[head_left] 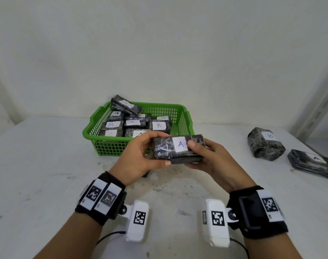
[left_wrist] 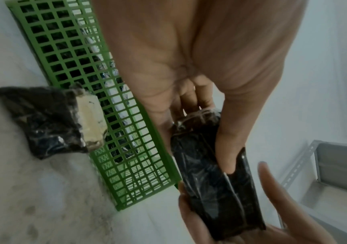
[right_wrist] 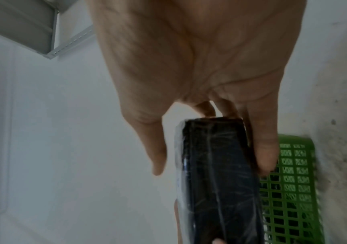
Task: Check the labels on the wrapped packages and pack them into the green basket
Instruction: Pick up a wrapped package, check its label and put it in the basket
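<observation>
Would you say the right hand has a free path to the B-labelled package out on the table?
Probably not yet: the right hand is holding the A package. Nothing blocks the B package.

One basket (head_left: 183, 116). One held package (head_left: 165, 152), gripped between two hands: left hand (head_left: 139, 156) and right hand (head_left: 213, 161). At least eight basket packages (head_left: 134, 123), exact number unclear where overlapping. Three more on the table (head_left: 38, 165): B package (head_left: 265, 144) and A package (head_left: 310, 163) at the right, third package (left_wrist: 43, 122) just beside the basket front. Legible labels: six A, two B. Two wristbands (head_left: 101, 199). Two white camera units (head_left: 138, 219).
</observation>
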